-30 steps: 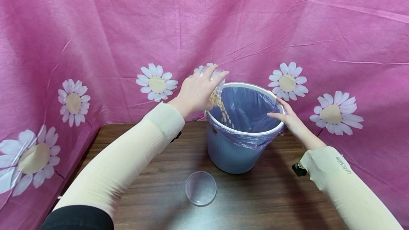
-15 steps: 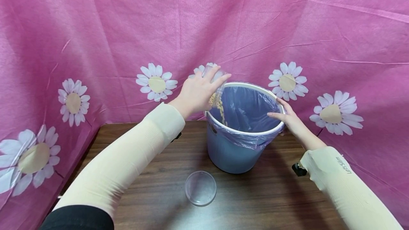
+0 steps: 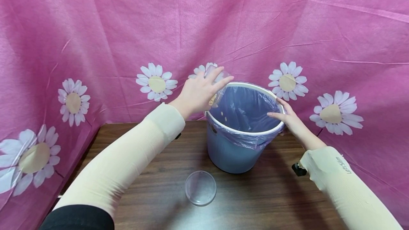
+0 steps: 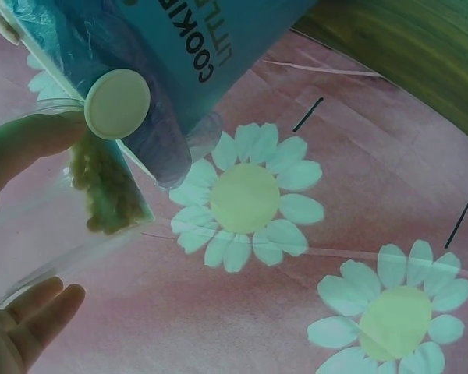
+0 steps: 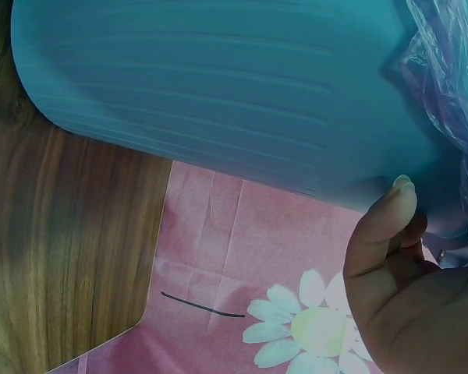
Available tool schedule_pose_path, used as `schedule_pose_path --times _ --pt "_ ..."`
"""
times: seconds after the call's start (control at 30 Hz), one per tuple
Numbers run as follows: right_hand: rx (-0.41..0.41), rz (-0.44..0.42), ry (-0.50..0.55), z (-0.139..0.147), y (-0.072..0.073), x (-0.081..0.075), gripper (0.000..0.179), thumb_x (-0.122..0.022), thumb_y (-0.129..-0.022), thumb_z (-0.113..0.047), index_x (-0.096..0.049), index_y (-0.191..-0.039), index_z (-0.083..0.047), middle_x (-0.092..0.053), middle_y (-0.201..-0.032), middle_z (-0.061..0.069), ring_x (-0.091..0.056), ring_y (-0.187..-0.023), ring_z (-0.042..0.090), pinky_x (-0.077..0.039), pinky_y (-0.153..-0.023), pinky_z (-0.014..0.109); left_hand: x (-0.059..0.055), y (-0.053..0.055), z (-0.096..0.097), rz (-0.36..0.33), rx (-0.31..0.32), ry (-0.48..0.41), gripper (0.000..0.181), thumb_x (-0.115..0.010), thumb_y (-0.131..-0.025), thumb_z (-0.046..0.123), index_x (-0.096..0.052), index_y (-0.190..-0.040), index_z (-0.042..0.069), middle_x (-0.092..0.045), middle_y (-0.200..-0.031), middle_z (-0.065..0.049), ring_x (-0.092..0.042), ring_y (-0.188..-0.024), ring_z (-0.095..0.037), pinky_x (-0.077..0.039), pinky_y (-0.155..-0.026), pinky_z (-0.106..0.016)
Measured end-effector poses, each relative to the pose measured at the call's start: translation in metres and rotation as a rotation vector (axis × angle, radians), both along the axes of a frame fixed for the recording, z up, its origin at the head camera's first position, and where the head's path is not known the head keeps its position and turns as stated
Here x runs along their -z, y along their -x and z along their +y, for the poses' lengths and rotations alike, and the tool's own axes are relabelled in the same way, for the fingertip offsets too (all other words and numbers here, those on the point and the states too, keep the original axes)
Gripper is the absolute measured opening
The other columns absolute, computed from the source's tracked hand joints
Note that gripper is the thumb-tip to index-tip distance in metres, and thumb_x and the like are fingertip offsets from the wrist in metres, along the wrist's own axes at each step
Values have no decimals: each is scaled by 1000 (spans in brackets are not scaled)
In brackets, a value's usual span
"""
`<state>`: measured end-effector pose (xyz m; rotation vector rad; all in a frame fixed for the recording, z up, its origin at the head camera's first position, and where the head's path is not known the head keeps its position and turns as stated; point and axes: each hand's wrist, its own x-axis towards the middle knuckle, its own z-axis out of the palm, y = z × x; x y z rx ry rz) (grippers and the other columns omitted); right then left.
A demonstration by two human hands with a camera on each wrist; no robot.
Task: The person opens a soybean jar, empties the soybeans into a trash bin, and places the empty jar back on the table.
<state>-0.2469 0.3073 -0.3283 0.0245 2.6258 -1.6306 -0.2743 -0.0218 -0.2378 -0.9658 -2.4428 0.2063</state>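
Note:
My left hand (image 3: 199, 93) grips a clear plastic tub (image 3: 220, 94), tilted over the left side of a blue waste bin (image 3: 234, 152). Pale yellow beans (image 4: 105, 191) lie bunched toward the tub's lower side in the left wrist view. A few loose beans (image 3: 224, 117) are falling into the bin. A thin, see-through purple bag lines the bin and folds over its white rim (image 3: 255, 132). My right hand (image 3: 292, 120) holds that rim on the right, thumb inside; in the right wrist view curled fingers (image 5: 394, 214) meet the outer wall.
A clear round lid (image 3: 200, 188) lies on the brown wooden table (image 3: 153, 187), in front of the bin. Close behind and at both sides hangs a pink cloth (image 3: 179, 20) with large white daisies.
The stream of beans from the tub has thinned to a few pieces, and fewer remain inside. My left hand has tipped the tub slightly further right. The right hand stays on the rim.

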Motion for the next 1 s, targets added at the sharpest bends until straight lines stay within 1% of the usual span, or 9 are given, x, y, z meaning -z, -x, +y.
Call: schedule_pose_path --times 0.1,0.23,0.37,0.53,0.67,0.77,0.83,0.9,1.0 --pt "1 -2 2 0 0 1 91 -61 -93 -29 -1 -160 -16 -4 -161 26 -53 -57 10 -52 -44 34 0 0 0 -1 1 10 99 -82 -74 35 -27 -156 36 -29 -160 -6 -53 -119 -43 -56 -63 -46" --pt "1 -7 -1 1 1 1 91 -61 -93 -29 -1 -160 -17 -3 -161 26 -54 -58 10 -52 -44 33 0 0 0 19 8 20 96 -79 -76 32 -27 -156 36 -30 -160 -6 -54 -116 -42 -56 -62 -44" --pt "-1 -12 -21 2 3 1 92 -61 -93 -31 0 -160 -16 -3 -161 27 -55 -63 11 -53 -46 34 -1 1 0 36 14 26 92 -77 -77 29 -28 -155 35 -30 -160 -5 -55 -114 -42 -55 -60 -44" --pt "-4 -14 -37 3 4 2 92 -61 -93 -32 0 -160 -16 -2 -161 27 -55 -68 13 -54 -47 37 -1 1 1 23 20 34 91 -75 -79 26 -27 -156 36 -27 -163 -4 -54 -114 -42 -55 -58 -42" --pt "-3 -18 -36 3 5 2 92 -61 -93 -32 0 -160 -17 -1 -161 26 -55 -67 13 -54 -47 37 -1 0 1 25 58 45 84 -70 -84 22 -29 -155 37 -28 -163 -3 -55 -116 -41 -55 -59 -41" --pt "-6 -18 -33 3 6 2 91 -61 -94 -32 0 -160 -17 1 -162 25 -55 -67 12 -53 -47 36 1 0 2 44 102 36 77 -67 -87 20 -33 -154 36 -32 -161 -4 -56 -115 -41 -56 -61 -41" --pt "-6 -19 -33 3 6 3 91 -60 -94 -32 1 -160 -17 2 -162 24 -55 -67 13 -53 -47 35 1 0 2 58 119 30 74 -65 -88 18 -35 -153 35 -34 -160 -5 -58 -113 -40 -56 -62 -40" --pt "-4 -20 -34 3 6 3 91 -60 -94 -32 1 -160 -17 1 -162 25 -55 -67 12 -53 -47 35 2 0 2 74 123 31 73 -65 -89 17 -36 -153 35 -34 -160 -5 -59 -110 -40 -56 -61 -39" --pt "1 -22 -32 3 5 3 91 -60 -94 -32 1 -160 -18 0 -162 25 -55 -64 12 -53 -47 36 3 0 2 82 116 34 72 -64 -90 17 -35 -153 35 -34 -160 -5 -59 -110 -40 -56 -63 -39"
